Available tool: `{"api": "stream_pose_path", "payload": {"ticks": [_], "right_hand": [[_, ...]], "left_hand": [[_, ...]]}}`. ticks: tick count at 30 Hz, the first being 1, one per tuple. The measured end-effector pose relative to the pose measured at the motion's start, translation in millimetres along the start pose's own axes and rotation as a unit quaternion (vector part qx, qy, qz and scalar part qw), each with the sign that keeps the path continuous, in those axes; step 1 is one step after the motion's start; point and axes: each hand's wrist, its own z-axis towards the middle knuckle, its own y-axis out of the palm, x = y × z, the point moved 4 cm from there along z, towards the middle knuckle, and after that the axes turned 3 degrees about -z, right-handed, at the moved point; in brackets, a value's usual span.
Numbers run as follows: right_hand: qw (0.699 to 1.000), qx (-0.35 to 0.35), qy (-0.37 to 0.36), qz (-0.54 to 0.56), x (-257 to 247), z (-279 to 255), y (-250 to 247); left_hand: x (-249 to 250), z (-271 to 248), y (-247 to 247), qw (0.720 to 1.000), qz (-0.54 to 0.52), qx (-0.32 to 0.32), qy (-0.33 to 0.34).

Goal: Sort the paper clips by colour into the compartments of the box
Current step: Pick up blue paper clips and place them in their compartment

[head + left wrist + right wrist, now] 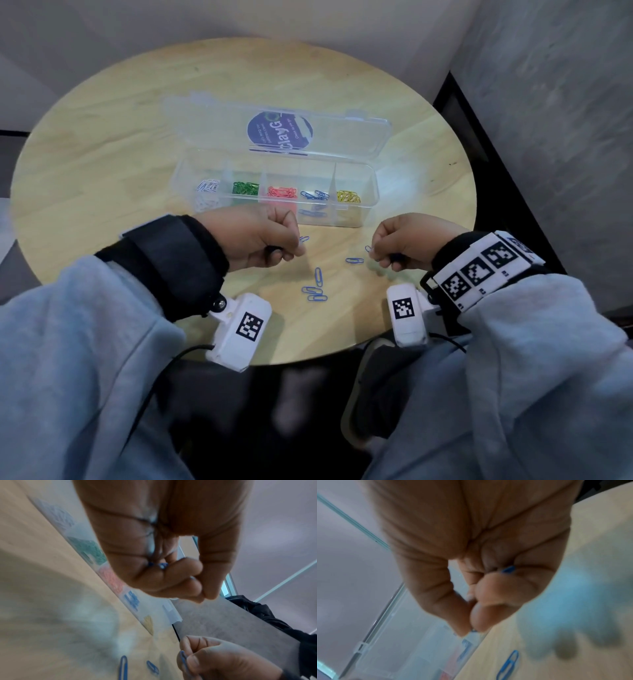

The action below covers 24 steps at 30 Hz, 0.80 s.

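Observation:
A clear plastic box [371, 192] with its lid [356, 132] folded back stands on the round wooden table [102, 144]. Its compartments hold white [207, 186], green [245, 188], pink [281, 192], blue [314, 195] and yellow [348, 197] paper clips. My left hand [263, 240] hovers in front of the box and pinches a blue clip [303, 239], with more blue tucked in the curled fingers [162, 565]. My right hand [400, 240] pinches another blue clip [368, 249]; one more shows in its palm [508, 569]. Several loose blue clips [317, 286] lie between my wrists.
One blue clip [354, 260] lies apart near my right hand. The table's front edge runs just under both wrist cameras. A grey wall [548, 120] and a dark strip border the table on the right.

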Motion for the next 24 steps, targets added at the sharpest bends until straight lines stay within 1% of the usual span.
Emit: {"api": "stream_pose_path", "payload": {"ticks": [3, 6, 9, 11, 13, 16, 20, 22, 24], "right_hand": [[0.996, -0.019, -0.018, 0.091, -3.2, -0.4, 3.1], [0.991, -0.042, -0.021, 0.125, -5.6, -0.4, 5.2], [0.988, -0.054, -0.006, 0.142, -5.6, -0.6, 6.3], [0.988, -0.052, 0.001, 0.146, -5.5, -0.8, 7.8], [0.99, -0.039, 0.009, 0.138, -5.1, -0.1, 9.0], [0.997, -0.016, 0.008, 0.081, -6.1, 1.0, 10.0], [0.998, 0.015, -0.006, -0.068, -7.5, 4.9, 6.4], [0.99, 0.03, -0.012, -0.138, -9.4, 3.6, 6.3], [0.981, 0.046, -0.017, -0.186, -10.0, 1.2, 9.3]], "left_hand": [[0.6, -1.3, 1.9, 0.999, -0.051, -0.012, 0.0], [5.0, -3.7, 4.9, 0.995, -0.101, -0.009, 0.008], [8.0, -4.0, 3.3, 0.99, -0.139, 0.03, 0.006], [7.3, -1.8, 0.3, 0.988, -0.142, 0.059, 0.004], [6.3, -1.0, -1.2, 0.987, -0.143, 0.073, -0.004], [6.0, -1.4, 1.1, 0.992, -0.098, 0.081, -0.005], [6.9, 0.2, 9.8, 0.997, -0.01, 0.078, 0.014], [8.2, 0.6, 13.1, 0.997, -0.017, 0.068, 0.024], [10.6, 0.0, 14.4, 0.996, -0.043, 0.066, 0.037]]}}
